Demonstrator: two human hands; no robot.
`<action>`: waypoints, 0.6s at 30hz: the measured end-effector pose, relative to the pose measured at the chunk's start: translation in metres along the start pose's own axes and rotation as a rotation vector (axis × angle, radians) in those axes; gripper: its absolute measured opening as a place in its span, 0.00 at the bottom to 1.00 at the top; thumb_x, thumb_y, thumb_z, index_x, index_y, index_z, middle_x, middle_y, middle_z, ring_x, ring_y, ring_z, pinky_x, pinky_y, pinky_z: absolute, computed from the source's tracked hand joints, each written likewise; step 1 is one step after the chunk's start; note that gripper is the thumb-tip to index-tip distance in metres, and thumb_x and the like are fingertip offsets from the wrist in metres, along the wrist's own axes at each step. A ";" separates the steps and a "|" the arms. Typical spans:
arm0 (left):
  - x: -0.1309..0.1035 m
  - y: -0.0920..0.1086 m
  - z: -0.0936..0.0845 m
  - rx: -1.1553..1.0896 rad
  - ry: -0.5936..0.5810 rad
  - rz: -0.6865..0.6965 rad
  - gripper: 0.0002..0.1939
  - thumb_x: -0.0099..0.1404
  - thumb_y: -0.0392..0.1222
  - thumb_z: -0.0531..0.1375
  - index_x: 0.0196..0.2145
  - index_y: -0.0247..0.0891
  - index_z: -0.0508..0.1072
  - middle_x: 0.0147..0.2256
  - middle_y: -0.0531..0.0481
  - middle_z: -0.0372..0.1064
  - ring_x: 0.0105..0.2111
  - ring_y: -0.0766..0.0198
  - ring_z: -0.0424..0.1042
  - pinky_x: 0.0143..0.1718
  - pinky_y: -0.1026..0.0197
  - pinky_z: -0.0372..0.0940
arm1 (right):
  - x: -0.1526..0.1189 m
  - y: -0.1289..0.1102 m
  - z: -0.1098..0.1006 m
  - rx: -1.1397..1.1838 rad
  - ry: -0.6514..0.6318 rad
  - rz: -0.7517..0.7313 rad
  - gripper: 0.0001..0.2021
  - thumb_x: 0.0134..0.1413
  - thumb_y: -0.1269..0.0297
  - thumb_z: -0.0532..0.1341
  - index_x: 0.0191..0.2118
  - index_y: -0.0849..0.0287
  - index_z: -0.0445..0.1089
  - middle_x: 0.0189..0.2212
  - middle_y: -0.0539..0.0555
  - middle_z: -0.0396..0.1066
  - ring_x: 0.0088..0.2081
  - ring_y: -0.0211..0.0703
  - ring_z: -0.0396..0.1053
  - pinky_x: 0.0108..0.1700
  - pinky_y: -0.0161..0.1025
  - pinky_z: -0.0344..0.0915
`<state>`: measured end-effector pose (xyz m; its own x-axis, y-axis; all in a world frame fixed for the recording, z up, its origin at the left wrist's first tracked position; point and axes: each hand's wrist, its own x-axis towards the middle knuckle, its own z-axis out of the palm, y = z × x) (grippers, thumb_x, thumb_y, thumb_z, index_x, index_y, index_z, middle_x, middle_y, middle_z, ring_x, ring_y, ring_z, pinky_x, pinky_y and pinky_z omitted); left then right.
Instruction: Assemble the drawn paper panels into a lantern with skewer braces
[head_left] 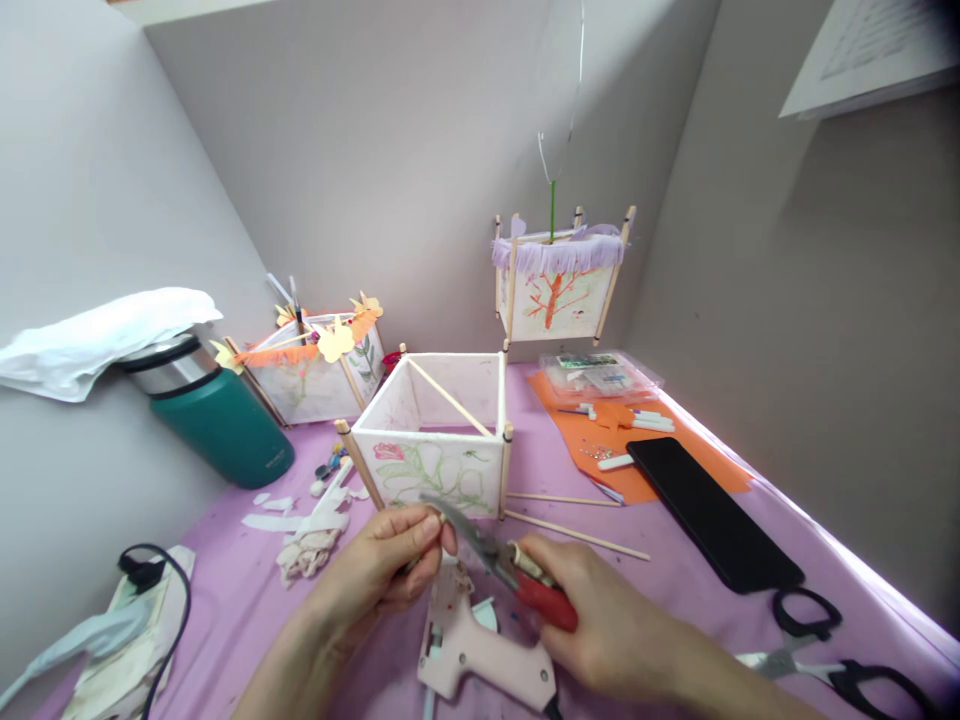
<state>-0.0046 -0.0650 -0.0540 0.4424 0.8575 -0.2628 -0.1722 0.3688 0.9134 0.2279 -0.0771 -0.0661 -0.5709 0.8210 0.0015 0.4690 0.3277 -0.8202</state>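
Note:
My right hand (600, 620) is closed round the red handle of a pair of metal shears (477, 540), whose grey jaws point up and to the left. At the jaws, my left hand (394, 560) pinches something small that its fingers mostly hide. Just behind both hands stands a white lantern frame (427, 475) with wooden corner posts, a flower drawing on its front panel and a stick lying diagonally across its top. Below the hands a pale pink glue gun (487, 655) lies on its side.
A purple cloth (225, 620) covers the table. Left are a green bottle (225, 435), a decorated lantern (307, 385) and a power strip (127, 630). Right are thin sticks (577, 535), a black phone (712, 515), scissors (806, 660) and orange paper (637, 485). Another lantern (559, 290) hangs behind.

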 end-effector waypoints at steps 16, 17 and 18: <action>-0.006 0.003 -0.002 -0.043 -0.041 0.082 0.13 0.63 0.47 0.57 0.32 0.33 0.72 0.13 0.59 0.54 0.10 0.79 0.41 0.10 0.73 0.38 | -0.002 -0.005 -0.005 -0.041 0.009 -0.163 0.19 0.38 0.75 0.57 0.42 0.58 0.62 0.37 0.52 0.68 0.35 0.42 0.64 0.38 0.36 0.61; -0.006 0.002 -0.002 -0.040 -0.039 0.084 0.13 0.63 0.47 0.57 0.32 0.33 0.72 0.13 0.59 0.54 0.10 0.79 0.41 0.10 0.73 0.38 | -0.002 -0.006 -0.004 -0.043 0.007 -0.163 0.20 0.38 0.75 0.57 0.42 0.58 0.62 0.37 0.51 0.68 0.35 0.41 0.64 0.38 0.36 0.61; -0.007 0.002 -0.002 -0.033 -0.034 0.086 0.12 0.62 0.47 0.58 0.32 0.34 0.72 0.13 0.59 0.54 0.10 0.79 0.41 0.10 0.73 0.38 | -0.002 -0.007 -0.004 -0.043 0.007 -0.164 0.20 0.38 0.75 0.57 0.43 0.58 0.61 0.37 0.51 0.68 0.35 0.41 0.64 0.38 0.36 0.61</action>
<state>-0.0100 -0.0694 -0.0508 0.4540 0.8742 -0.1724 -0.2393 0.3060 0.9215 0.2283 -0.0790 -0.0586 -0.6374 0.7580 0.1380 0.3982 0.4774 -0.7832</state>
